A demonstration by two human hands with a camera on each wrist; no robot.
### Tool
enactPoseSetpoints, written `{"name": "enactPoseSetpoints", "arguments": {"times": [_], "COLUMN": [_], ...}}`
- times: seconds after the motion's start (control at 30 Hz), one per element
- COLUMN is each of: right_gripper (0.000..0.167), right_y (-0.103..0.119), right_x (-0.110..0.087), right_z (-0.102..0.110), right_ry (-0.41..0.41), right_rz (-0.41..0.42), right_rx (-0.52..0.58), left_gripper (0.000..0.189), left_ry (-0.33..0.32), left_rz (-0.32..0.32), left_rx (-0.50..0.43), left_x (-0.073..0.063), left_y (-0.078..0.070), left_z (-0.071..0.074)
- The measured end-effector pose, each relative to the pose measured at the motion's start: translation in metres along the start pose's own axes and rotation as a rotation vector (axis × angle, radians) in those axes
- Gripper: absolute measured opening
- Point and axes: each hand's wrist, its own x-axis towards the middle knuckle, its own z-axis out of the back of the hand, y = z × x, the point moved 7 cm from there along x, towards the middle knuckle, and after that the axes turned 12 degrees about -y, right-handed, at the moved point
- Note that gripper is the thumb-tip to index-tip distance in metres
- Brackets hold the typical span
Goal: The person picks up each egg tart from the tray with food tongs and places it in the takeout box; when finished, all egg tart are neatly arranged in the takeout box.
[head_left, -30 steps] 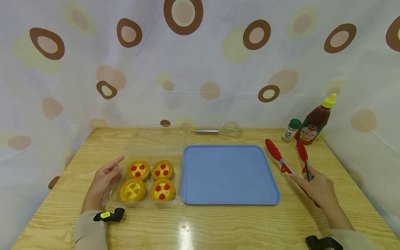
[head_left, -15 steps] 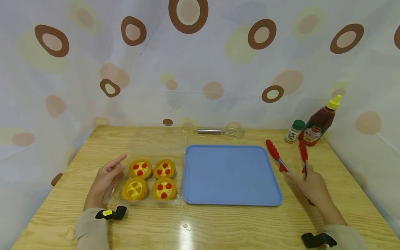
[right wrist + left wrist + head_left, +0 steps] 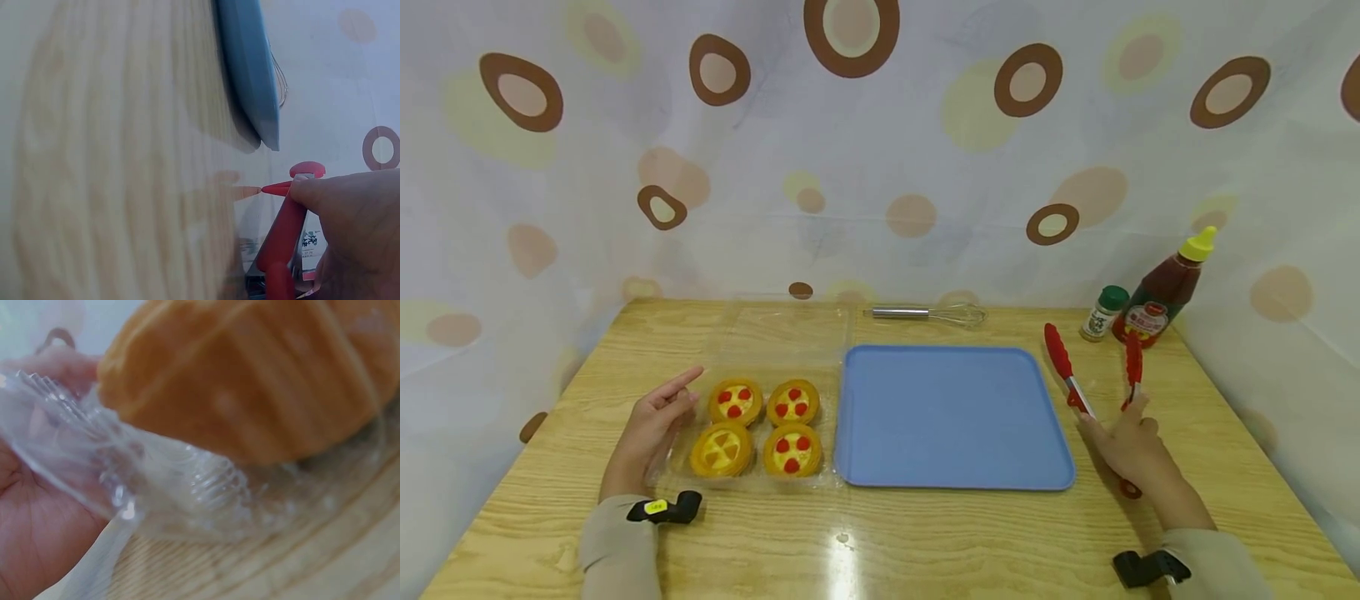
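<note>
My left hand (image 3: 651, 421) rests against the left side of a clear plastic box (image 3: 752, 483), index finger stretched out along it. In the left wrist view the palm (image 3: 37, 531) lies beside the box's ribbed wall (image 3: 212, 481), close to a tart (image 3: 250, 381). Inside the box sit several egg tarts (image 3: 793, 450), most with red toppings and one with yellow wedges. My right hand (image 3: 1131, 446) grips a pair of red-tipped tongs (image 3: 1060, 354) right of the blue tray (image 3: 955, 417). The tongs' arms are spread apart and point away from me.
Behind the tray lies a whisk (image 3: 925, 313). A green-capped seasoning jar (image 3: 1103, 317) and a red sauce bottle (image 3: 1161, 296) stand at the back right, just beyond the tongs. The box's lid (image 3: 790, 333) lies folded back. A patterned curtain (image 3: 887, 167) borders the table.
My right hand has drawn the tongs a little to the left, and their tips now stand somewhat closer together. The left hand and the box keep their places.
</note>
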Motion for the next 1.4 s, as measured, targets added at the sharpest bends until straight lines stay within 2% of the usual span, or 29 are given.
{"name": "enactPoseSetpoints", "arguments": {"times": [0.17, 0.37, 0.5, 0.63, 0.77, 0.87, 0.97, 1.17, 1.3, 1.4], "right_gripper": [0.109, 0.117, 0.119, 0.113, 0.102, 0.092, 0.084, 0.068, 0.064, 0.072], "right_y": [0.002, 0.004, 0.01, 0.021, 0.046, 0.073, 0.102, 0.161, 0.198, 0.223], "right_x": [-0.002, -0.003, -0.005, -0.008, -0.012, -0.014, -0.011, -0.002, 0.002, 0.004], "right_z": [0.002, 0.006, 0.014, 0.03, 0.046, 0.051, 0.047, 0.007, -0.028, -0.052], "right_ry": [0.004, -0.025, -0.085, -0.214, -0.322, -0.317, -0.208, 0.215, 0.501, 0.686], "right_rz": [-0.031, -0.048, -0.004, 0.06, 0.153, 0.232, 0.274, 0.231, 0.163, 0.066], "right_rx": [-0.008, -0.007, -0.024, -0.02, 0.098, 0.26, 0.441, 0.965, 1.318, 1.532], "left_gripper": [0.04, 0.041, 0.041, 0.042, 0.042, 0.039, 0.036, 0.037, 0.043, 0.046], "left_ry": [-0.006, -0.005, 0.002, 0.03, 0.04, 0.049, 0.074, 0.159, 0.203, 0.215], "left_rz": [0.009, 0.014, 0.005, -0.009, 0.008, 0.03, 0.064, 0.123, 0.139, 0.145], "left_rx": [0.01, -0.014, -0.027, -0.072, -0.089, -0.034, 0.05, 0.164, 0.192, 0.19], "left_x": [0.0, 0.0, 0.0, -0.001, -0.002, -0.003, -0.004, -0.004, -0.005, -0.005], "left_y": [-0.005, -0.007, -0.006, -0.008, -0.009, -0.011, -0.013, -0.015, -0.014, -0.014], "left_z": [-0.003, -0.003, 0.001, -0.001, -0.001, -0.001, -0.001, -0.002, -0.002, -0.003]}}
